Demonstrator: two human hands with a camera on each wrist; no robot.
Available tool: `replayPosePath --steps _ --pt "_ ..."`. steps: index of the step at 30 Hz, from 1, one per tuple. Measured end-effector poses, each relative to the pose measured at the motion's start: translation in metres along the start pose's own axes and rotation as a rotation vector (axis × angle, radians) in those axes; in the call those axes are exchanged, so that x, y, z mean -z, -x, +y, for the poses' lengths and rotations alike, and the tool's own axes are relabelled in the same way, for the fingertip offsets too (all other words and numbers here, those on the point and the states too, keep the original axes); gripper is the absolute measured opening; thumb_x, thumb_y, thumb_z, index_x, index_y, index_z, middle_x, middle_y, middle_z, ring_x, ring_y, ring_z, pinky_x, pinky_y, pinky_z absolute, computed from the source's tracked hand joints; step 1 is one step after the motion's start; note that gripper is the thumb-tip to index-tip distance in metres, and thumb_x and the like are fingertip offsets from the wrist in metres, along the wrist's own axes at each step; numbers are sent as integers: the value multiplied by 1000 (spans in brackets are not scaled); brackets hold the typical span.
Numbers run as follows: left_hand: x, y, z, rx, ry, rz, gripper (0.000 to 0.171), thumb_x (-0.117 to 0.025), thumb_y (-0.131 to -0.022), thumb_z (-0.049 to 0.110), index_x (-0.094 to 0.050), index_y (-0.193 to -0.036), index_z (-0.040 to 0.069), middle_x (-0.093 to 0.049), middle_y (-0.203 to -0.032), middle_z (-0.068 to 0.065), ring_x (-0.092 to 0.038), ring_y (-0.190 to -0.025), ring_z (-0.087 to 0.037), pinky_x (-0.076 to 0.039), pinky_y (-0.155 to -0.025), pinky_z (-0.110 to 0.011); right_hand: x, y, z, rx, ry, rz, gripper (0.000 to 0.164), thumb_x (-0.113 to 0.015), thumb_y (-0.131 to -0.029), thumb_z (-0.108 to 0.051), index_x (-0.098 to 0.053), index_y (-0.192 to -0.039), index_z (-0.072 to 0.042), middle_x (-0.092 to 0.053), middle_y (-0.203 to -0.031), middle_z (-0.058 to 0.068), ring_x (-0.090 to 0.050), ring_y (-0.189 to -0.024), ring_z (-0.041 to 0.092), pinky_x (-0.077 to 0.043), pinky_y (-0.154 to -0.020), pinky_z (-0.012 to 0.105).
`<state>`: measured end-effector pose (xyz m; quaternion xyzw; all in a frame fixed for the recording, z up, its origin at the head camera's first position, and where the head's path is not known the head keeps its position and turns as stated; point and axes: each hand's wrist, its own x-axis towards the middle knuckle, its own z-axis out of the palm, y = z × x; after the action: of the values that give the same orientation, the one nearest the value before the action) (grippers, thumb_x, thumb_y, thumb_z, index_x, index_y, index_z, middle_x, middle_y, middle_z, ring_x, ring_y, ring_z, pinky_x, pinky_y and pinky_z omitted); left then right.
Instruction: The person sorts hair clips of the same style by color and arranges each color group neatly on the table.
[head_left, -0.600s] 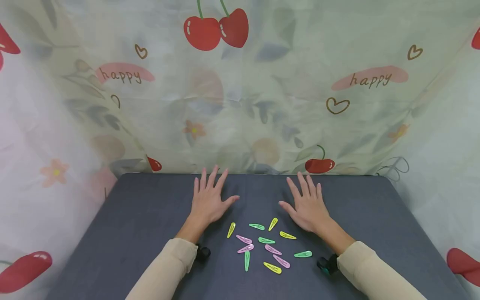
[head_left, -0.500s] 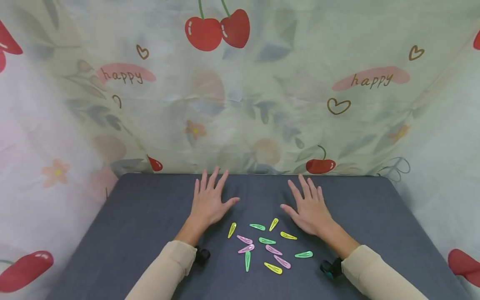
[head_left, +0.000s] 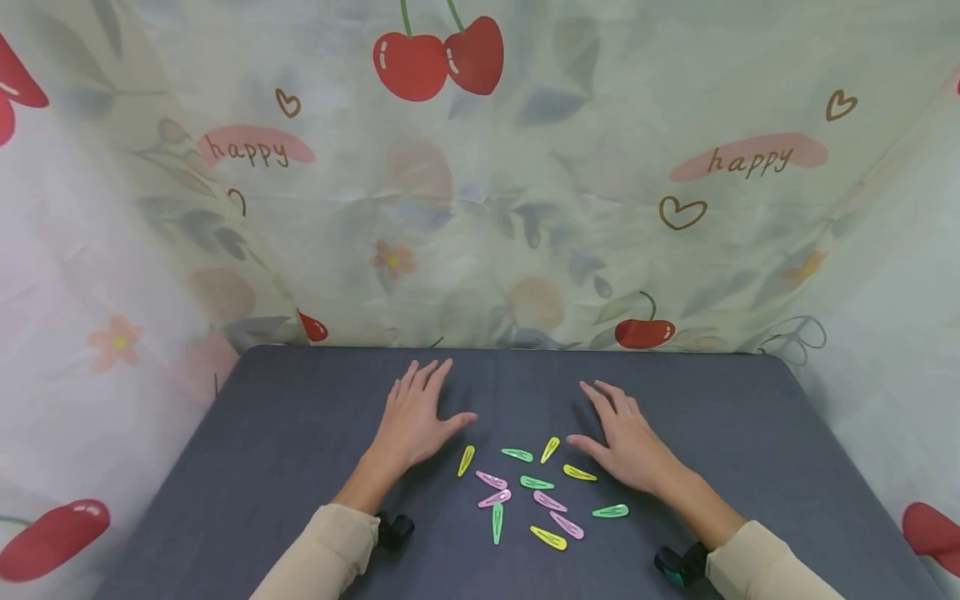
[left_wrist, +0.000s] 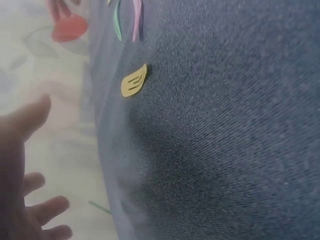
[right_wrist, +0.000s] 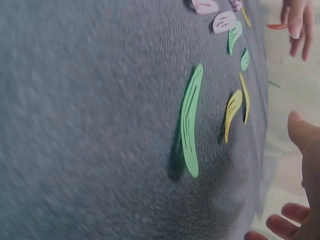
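Snap hair clips in yellow, green and pink lie scattered between the two hands on the dark cloth. My left hand (head_left: 411, 427), fingers spread and holding nothing, hovers over the cloth beside a yellow hair clip (head_left: 466, 461). On the other side, my right hand (head_left: 626, 437) is likewise free, its thumb close to another yellow hair clip (head_left: 580, 472). A green hair clip (right_wrist: 190, 122) shows large in the right wrist view. Two pink hair clips lie at the left of the group, one a pink clip (head_left: 494, 498) touching the tip of a green clip (head_left: 497, 523).
A dark grey cloth-covered table (head_left: 300, 417) fills the lower view. Behind it hangs a pale curtain (head_left: 480, 233) printed with cherries, hearts and flowers, with more of it at both sides. Black wrist cameras, such as the left wrist camera (head_left: 395, 531), sit under each forearm.
Both hands have drawn back toward the person, their fingers bending a little more. The right forearm has also shifted slightly right. The clips lie as before.
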<state>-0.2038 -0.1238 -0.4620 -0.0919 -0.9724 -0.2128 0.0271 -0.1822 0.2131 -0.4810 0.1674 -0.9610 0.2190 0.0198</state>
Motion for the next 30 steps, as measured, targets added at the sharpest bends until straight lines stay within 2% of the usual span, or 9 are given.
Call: replayPosePath --steps 7,13,18,23,30 --pt "2 10 -1 48 74 -40 94 -76 -84 60 -33 -160 25 -43 -160 -9 -33 -149 -36 -32 -117 -62 -5 11 -1 25 -44 33 77 -78 -89 -43 -46 -152 -13 -54 -132 14 -46 -119 31 -43 -100 53" --pt "2 16 2 69 95 -64 85 -81 -83 52 -45 -155 23 -53 -152 -8 -45 -137 -34 -39 -113 -56 -9 21 2 -22 -99 4 67 -81 -87 -40 -55 -145 -16 -57 -118 7 -45 -107 21 -40 -88 40" --pt "1 20 3 84 190 -112 77 -84 -83 42 -52 -149 22 -66 -134 -4 -52 -126 -29 -46 -105 -51 -12 27 2 -41 -178 -6 46 -83 -86 -34 -67 -126 -19 -61 -113 0 -50 -104 15 -43 -87 35" --pt "-2 21 1 76 239 -157 60 -85 -84 35 -64 -137 18 -72 -114 0 -58 -108 -22 -49 -93 -45 -15 31 4 -31 -281 -40 28 -82 -87 -31 -70 -111 -22 -63 -102 -5 -53 -94 10 -45 -83 27" --pt "-10 21 -5 20 327 -196 39 -85 -83 23 -75 -119 15 -74 -106 -1 -60 -89 -15 -49 -81 -34 -18 31 7 -48 -312 -81 17 -81 -88 -29 -72 -102 -27 -61 -92 -9 -51 -87 7 -42 -80 26"
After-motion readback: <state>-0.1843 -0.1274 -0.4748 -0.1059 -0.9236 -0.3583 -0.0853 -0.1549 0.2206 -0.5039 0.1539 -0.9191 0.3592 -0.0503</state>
